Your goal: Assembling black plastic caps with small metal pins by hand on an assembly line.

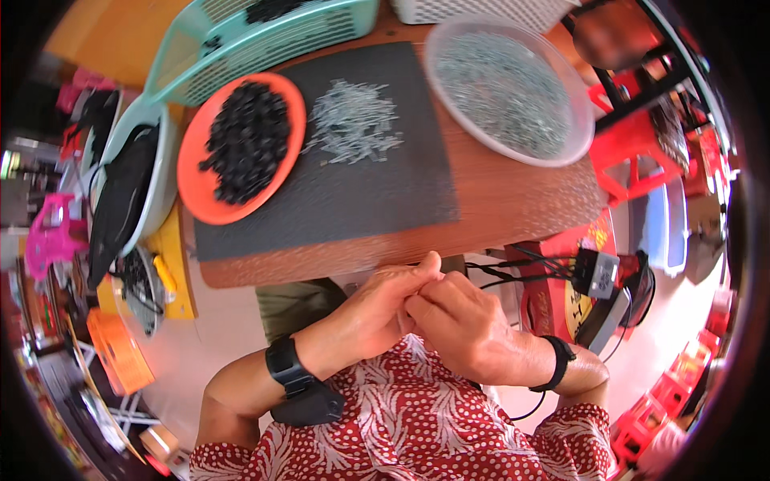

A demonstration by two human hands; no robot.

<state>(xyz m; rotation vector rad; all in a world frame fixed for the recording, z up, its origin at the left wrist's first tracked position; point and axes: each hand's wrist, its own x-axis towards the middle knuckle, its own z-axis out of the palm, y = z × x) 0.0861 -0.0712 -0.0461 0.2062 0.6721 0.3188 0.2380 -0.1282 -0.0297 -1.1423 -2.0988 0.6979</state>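
Observation:
Close to my body, just off the near table edge, my left hand (375, 313) and my right hand (465, 325) are pressed together. The right hand's fingers are curled in, and the left hand closes against them with its thumb pointing up. Whatever lies between them is hidden. Ahead on the table (521, 200), a dark grey mat (369, 196) bears a loose pile of thin silvery metal pins (353, 120). An orange plate (192, 172) heaped with small black pieces (249, 140) overlaps the mat's left side. At the far right stands a translucent round tub (553, 160) full of similar pins (505, 88).
A teal basket (265, 60) with black pieces stands behind the plate; a white basket (481, 10) is beyond the tub. Left of the table is a pale bin (163, 180) with black items. Cables and a small black box (595, 272) lie right of my knees, near red stools (642, 156).

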